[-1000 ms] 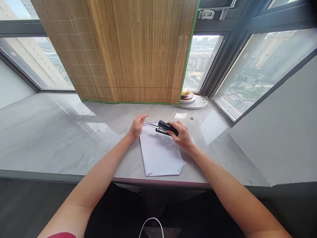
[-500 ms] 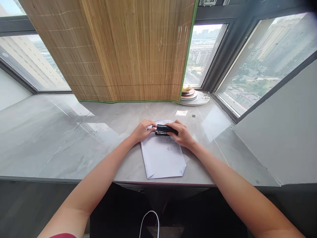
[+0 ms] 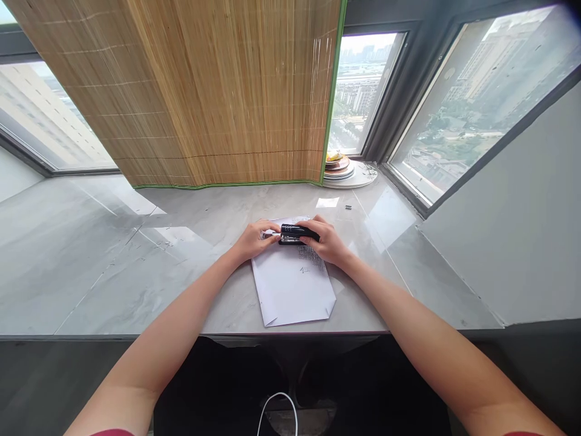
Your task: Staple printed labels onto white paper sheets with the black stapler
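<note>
Looks halfway tbh, gripping the black stapler in right hand over the far half of white paper, pinching the silver rail poking out left with left hand, not flush yet.

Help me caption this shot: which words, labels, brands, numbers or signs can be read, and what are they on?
None can be read.
Black stapler: pale marks on top, too small to read.
White paper: dark marks near the right hand and at the far edge, too small to tell whether they are writing.
</note>
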`<control>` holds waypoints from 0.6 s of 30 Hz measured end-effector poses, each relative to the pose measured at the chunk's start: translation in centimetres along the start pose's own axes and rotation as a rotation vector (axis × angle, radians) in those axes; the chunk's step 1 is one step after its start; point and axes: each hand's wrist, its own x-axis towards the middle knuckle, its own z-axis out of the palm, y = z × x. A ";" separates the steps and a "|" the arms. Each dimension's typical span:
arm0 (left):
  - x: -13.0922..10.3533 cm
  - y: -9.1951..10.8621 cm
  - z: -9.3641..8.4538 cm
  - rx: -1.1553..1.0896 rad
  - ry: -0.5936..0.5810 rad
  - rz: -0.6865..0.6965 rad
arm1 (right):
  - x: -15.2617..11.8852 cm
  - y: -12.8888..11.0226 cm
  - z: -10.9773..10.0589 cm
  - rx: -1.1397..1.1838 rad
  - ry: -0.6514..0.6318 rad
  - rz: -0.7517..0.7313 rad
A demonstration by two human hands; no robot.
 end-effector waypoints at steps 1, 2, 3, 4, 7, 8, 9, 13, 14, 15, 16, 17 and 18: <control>0.0 0.0 0.0 -0.003 -0.005 0.009 | 0.0 0.0 0.0 0.002 -0.002 -0.003; 0.0 0.0 0.0 -0.006 -0.013 0.016 | 0.0 0.0 0.0 0.003 -0.005 -0.006; 0.0 0.0 0.0 -0.008 -0.022 0.021 | 0.0 -0.1 0.0 0.003 -0.008 -0.008; 0.0 0.1 0.0 -0.012 -0.025 0.026 | 0.0 -0.1 0.0 0.002 -0.009 -0.009; 0.0 0.2 0.1 -0.039 0.020 0.041 | 0.0 -0.2 0.0 0.000 0.015 -0.002; 0.0 0.2 0.1 -0.052 0.031 0.045 | 0.0 -0.2 0.0 0.002 0.028 0.003; 0.0 0.3 0.1 -0.063 0.033 0.047 | 0.0 -0.2 -0.1 0.003 0.041 0.008; -0.1 0.5 0.0 -0.092 0.033 0.008 | 0.0 -0.2 -0.1 -0.003 0.056 0.014; -0.1 0.5 0.0 -0.099 0.048 -0.010 | 0.0 -0.2 -0.1 -0.006 0.053 0.013; -0.1 0.6 0.0 -0.105 0.056 -0.025 | 0.0 -0.2 -0.1 -0.007 0.049 0.013; -0.1 0.6 0.0 -0.108 0.056 -0.034 | 0.0 -0.1 -0.1 -0.009 0.044 0.013; -0.1 0.6 0.0 -0.105 0.049 -0.035 | 0.0 -0.1 -0.1 -0.009 0.042 0.012; -0.1 0.7 0.0 -0.099 0.042 -0.032 | 0.0 -0.1 -0.1 -0.010 0.041 0.008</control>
